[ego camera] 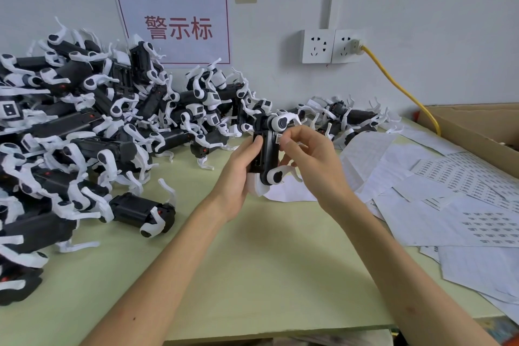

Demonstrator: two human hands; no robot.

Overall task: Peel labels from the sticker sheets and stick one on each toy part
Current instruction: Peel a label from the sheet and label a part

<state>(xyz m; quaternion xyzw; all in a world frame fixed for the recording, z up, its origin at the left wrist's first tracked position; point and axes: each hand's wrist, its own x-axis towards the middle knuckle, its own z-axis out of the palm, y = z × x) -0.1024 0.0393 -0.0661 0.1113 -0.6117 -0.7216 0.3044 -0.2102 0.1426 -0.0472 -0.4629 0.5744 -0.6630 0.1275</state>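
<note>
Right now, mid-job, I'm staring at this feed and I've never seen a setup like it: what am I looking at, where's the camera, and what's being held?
There is no machine here: these are a person's two bare hands, seen from one camera worn on the head, looking forward and down. The left hand grips a black-and-white toy upright above the table. The right hand pinches a small white label against the toy's side. On the left lies a pile of the same toys, reaching back to the wall. On the right lie sticker sheets, overlapping, with a cardboard box beyond them. On the wall hang a sign and sockets, one with a yellow cable plugged in.
</note>
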